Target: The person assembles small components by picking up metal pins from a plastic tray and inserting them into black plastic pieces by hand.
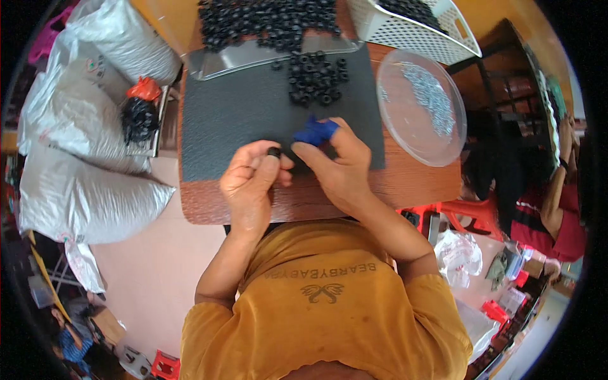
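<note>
My left hand (252,177) is closed, pinching a small black ring-shaped part (273,152) between thumb and fingers over the near edge of a dark grey mat (221,120). Close beside it on the right is my right hand (339,161), its thumb and fingers drawn together. Blue material (315,132) covers its fingertips; whether a small piece sits between them I cannot make out. Just beyond the hands, a loose group of similar black parts (315,76) rests on the mat.
A clear tray (237,59) of black parts spans the table's far side. At right, a round clear dish (386,117) contains small silvery pieces, below a white perforated basket (405,35). White sacks (95,196) stand left of the wooden table (418,183). Another person's arm (554,196) shows far right.
</note>
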`<state>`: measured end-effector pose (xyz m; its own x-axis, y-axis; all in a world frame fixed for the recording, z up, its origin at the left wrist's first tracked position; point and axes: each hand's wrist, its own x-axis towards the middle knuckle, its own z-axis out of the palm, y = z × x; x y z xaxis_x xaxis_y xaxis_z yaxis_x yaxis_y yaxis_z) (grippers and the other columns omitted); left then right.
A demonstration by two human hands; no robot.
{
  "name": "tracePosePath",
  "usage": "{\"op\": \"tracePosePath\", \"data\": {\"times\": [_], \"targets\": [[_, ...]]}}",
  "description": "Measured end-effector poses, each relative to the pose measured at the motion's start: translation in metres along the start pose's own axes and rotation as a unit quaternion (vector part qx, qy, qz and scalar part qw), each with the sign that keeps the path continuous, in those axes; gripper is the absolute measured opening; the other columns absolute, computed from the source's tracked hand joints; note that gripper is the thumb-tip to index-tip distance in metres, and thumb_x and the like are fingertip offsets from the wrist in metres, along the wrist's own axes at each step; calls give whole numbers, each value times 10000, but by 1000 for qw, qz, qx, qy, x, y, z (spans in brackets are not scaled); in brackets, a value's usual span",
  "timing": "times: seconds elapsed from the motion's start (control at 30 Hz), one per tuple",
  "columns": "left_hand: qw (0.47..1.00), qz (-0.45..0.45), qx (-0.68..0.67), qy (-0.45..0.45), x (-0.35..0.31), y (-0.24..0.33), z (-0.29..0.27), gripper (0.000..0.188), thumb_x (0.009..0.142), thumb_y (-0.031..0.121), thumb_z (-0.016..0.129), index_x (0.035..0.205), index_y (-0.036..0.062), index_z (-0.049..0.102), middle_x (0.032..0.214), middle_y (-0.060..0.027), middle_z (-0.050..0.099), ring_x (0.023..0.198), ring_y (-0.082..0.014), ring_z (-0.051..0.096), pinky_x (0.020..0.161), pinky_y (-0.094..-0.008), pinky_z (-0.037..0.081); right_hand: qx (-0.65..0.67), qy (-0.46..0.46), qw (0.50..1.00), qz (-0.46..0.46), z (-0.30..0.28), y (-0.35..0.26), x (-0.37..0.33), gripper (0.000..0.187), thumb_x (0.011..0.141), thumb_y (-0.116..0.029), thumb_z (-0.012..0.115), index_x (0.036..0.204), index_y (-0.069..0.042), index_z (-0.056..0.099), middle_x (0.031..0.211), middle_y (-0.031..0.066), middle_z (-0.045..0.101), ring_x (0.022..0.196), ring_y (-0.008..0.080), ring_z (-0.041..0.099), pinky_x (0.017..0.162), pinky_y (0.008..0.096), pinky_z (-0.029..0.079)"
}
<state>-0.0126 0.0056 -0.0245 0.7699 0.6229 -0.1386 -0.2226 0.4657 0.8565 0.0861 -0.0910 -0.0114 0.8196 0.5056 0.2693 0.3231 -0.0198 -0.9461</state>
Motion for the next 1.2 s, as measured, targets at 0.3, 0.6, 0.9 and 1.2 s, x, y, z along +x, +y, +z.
{"op": "tracePosePath", "data": {"times": [0.3,0.6,0.9,1.2], "targets": [[998,6,63,-3,14,-7,0,163,857,58,571,993,-29,551,795,-116,632,609,-120,575,547,-223,479,-300,-14,932,-204,-9,37,16,217,620,18,667,786,-16,532,856,160,548,795,360,507,644,419,440],[996,1,86,-4,17,-5,-1,178,856,91,588,980,-31,551,791,-118,629,597,-117,569,522,-222,467,-390,101,911,-93,-121,29,48,149,706,-48,686,763,29,571,728,161,546,643,306,539,573,354,416],[996,4,86,-4,16,-5,1,170,857,90,588,974,-29,558,783,-118,630,594,-115,567,526,-226,472,-429,-19,903,-18,-135,53,74,199,702,-63,681,695,39,510,722,185,547,666,322,551,611,412,423],[996,9,87,-4,16,-6,0,177,848,81,592,984,-27,561,779,-120,622,586,-119,562,514,-226,471,-448,-38,890,-70,-132,51,71,196,701,-32,659,713,39,477,741,197,515,715,350,534,645,429,412]]}}
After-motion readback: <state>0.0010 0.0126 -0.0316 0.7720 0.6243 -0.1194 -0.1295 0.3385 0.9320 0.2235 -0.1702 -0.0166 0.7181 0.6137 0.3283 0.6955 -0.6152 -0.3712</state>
